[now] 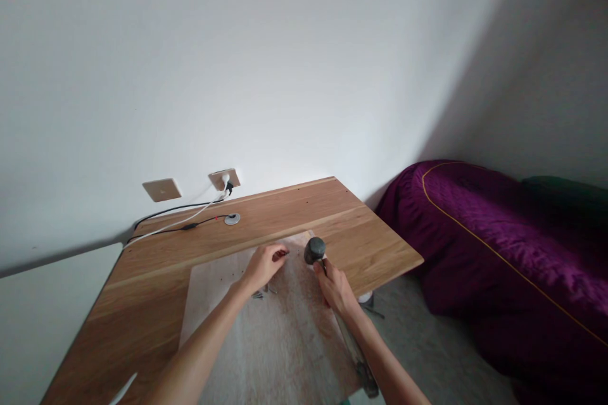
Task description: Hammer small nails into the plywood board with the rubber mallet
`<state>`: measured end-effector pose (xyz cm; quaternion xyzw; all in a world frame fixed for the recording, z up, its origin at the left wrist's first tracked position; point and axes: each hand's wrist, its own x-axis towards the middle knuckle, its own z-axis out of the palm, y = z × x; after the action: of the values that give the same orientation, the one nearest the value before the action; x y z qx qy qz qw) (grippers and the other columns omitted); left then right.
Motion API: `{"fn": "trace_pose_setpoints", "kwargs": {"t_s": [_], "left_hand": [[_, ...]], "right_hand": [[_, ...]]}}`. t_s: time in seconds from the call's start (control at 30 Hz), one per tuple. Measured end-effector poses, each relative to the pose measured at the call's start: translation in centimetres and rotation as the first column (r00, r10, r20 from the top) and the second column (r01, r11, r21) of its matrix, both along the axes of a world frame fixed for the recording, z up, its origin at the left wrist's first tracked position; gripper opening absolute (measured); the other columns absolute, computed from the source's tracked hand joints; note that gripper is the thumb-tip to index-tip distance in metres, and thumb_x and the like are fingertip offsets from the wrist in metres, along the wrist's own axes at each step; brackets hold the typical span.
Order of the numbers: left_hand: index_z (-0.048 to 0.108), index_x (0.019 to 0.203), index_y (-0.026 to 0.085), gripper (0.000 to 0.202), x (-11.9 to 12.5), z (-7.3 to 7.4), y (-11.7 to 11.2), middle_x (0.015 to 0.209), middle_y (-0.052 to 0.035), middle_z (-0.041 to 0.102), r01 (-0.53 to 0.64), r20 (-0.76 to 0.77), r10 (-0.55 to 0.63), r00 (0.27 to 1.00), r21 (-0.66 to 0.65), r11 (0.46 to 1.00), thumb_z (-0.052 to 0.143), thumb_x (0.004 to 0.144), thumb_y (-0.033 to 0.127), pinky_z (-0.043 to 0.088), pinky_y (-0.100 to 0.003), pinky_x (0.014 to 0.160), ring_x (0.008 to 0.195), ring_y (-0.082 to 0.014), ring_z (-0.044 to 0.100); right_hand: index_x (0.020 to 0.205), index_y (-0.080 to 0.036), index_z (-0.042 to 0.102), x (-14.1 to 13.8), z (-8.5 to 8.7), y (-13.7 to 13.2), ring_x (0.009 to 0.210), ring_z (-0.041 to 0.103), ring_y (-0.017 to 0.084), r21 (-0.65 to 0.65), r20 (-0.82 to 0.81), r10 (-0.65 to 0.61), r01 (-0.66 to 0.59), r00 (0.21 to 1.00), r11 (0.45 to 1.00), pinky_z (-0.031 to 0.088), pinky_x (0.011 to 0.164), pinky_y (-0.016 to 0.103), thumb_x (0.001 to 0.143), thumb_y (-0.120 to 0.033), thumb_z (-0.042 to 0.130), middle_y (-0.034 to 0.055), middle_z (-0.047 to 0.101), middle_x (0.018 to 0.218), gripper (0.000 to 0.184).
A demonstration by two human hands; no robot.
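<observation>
In my head view, the left hand pinches a small dark piece over the pale board on the desk; the right hand grips the mallet just beside it. I'd hold the piece steady, fingers clear of any swing.

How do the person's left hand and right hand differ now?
The left hand pinches a tiny piece I cannot identify, whereas the right hand grips a mallet. The left hand is over the pale board; the right hand is by the board's right edge. Both are bare.
</observation>
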<state>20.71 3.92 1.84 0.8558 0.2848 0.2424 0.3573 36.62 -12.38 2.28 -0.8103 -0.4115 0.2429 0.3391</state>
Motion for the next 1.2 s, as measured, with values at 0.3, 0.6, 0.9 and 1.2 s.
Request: {"fn": "trace_pose_setpoints", "kwargs": {"t_s": [0.3, 0.6, 0.9, 1.2], "left_hand": [[0.076, 0.088, 0.022, 0.015, 0.0, 0.6, -0.2, 0.086, -0.0032, 0.077, -0.02, -0.102, 0.033, 0.994, 0.118, 0.993, 0.065, 0.086, 0.013, 0.05, -0.028, 0.078, 0.081, -0.0202, 0.07], [0.077, 0.084, 0.019, 0.011, 0.2, -0.4, 0.1, 0.091, -0.0063, 0.076, 0.04, 0.024, -0.041, 0.999, 0.059, 0.997, 0.068, 0.083, 0.013, 0.051, -0.028, 0.079, 0.085, -0.0197, 0.069], [0.077, 0.094, 0.015, 0.017, 0.1, -2.0, 1.1, 0.083, -0.0043, 0.074, -0.024, 0.105, 0.04, 0.994, -0.15, 0.988, 0.076, 0.078, 0.021, 0.048, -0.026, 0.069, 0.072, -0.0161, 0.065], [0.074, 0.086, 0.016, 0.011, -0.3, -2.2, 1.2, 0.084, -0.0031, 0.07, -0.037, 0.174, 0.055, 0.983, -0.103, 0.994, 0.075, 0.076, 0.021, 0.049, -0.025, 0.069, 0.073, -0.015, 0.064]], "right_hand": [[0.103, -0.022, 0.066, 0.2, -0.2, 0.1, 0.059, 0.069, 0.023, -0.023, -0.047, 0.018, -0.019, 0.999, 1.0, 0.041, 0.061, 0.027, 0.106, -0.038, 0.036, 0.005, 0.071, 0.065, 0.034], [0.102, -0.021, 0.065, 0.2, -0.3, 0.1, 0.054, 0.066, 0.021, -0.019, -0.057, 0.018, -0.019, 0.998, 1.0, 0.04, 0.058, 0.026, 0.106, -0.039, 0.036, 0.0044, 0.071, 0.066, 0.033], [0.101, -0.021, 0.064, 0.2, -0.6, 0.1, 0.055, 0.066, 0.022, -0.004, -0.045, 0.03, -0.03, 0.999, 1.0, 0.041, 0.061, 0.027, 0.105, -0.04, 0.035, 0.0034, 0.068, 0.063, 0.035], [0.099, -0.021, 0.064, 0.2, 0.1, 0.2, 0.061, 0.067, 0.022, -0.028, -0.029, 0.026, -0.027, 0.999, 0.999, 0.041, 0.062, 0.027, 0.104, -0.036, 0.037, 0.0048, 0.069, 0.066, 0.032]]}}
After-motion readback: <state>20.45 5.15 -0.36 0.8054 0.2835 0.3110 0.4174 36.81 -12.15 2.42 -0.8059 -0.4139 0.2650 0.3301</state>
